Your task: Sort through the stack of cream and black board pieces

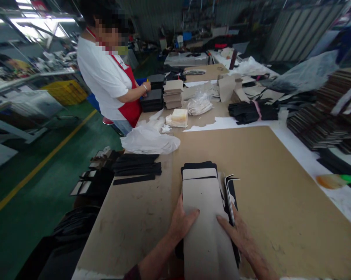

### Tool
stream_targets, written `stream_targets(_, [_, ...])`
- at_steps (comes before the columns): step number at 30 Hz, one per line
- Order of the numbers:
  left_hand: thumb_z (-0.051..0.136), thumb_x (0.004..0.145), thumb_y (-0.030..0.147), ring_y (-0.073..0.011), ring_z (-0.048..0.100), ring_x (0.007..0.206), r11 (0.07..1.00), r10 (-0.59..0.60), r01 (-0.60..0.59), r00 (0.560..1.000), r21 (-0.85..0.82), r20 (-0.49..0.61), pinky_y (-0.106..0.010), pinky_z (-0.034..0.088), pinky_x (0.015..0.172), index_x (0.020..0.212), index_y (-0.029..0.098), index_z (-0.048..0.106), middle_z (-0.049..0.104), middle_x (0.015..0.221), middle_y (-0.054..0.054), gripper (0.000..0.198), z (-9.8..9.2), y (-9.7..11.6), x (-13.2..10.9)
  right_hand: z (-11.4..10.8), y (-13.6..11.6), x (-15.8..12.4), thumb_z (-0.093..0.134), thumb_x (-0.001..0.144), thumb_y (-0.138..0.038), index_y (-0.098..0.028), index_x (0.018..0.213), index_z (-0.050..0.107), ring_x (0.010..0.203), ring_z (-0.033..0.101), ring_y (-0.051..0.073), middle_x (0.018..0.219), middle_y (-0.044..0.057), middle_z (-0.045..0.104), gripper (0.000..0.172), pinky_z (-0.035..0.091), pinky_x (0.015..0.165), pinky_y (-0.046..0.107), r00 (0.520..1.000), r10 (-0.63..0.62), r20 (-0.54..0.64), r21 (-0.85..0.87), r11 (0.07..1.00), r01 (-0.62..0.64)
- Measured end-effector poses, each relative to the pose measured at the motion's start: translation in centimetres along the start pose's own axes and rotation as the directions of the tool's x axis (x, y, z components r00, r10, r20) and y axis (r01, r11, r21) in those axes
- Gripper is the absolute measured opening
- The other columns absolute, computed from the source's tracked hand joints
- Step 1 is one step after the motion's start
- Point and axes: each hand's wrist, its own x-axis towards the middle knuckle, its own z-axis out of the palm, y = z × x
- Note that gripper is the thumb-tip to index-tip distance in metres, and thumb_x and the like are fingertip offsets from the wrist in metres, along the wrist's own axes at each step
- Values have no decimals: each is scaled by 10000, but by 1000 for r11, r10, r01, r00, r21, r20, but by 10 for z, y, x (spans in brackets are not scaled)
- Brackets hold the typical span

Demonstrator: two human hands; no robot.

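A stack of long grey-and-black panels (pixel 201 202) lies lengthwise before me, its upper sheets grey and black edges showing at the far end. From its left side my left hand (pixel 183 219) grips it, thumb flat on the top sheet and fingers hidden at the edge. My right hand (pixel 235 229) clasps the opposite side, thumb also on top. Beside that hand, several bent black-and-white pieces (pixel 230 190) stand at a tilt against the stack's right edge. The stack's near end runs out of view.
Black strips (pixel 137 165) and a crumpled plastic bag (pixel 150 138) lie on the left of the brown tabletop (pixel 265 179). A brush with a green handle (pixel 336 181) rests at right, near piled boards (pixel 324 112). A co-worker in a red apron (pixel 130 77) stands at the far left.
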Motion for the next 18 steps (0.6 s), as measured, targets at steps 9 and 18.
stream_targets(9, [710, 766, 390, -331, 588, 1261, 999, -48, 48, 999, 13, 2, -478, 422, 1103, 1502, 132, 367, 605, 1409, -178, 851, -10, 3, 10, 1, -3, 11, 242, 1027, -368, -86, 1330, 599, 922, 748, 309, 997, 201, 761, 546, 542, 820, 391, 988, 147, -51, -376, 914, -155])
stream_targets(18, [746, 718, 342, -334, 624, 1206, 998, -66, 65, 997, -26, -36, -479, 478, 1059, 1475, 134, 425, 632, 1370, -173, 848, -9, -2, 16, -60, -37, -14, 299, 1002, -309, -132, 1424, 534, 816, 744, 327, 868, 165, 757, 514, 531, 731, 409, 981, 47, -187, -636, 755, -158])
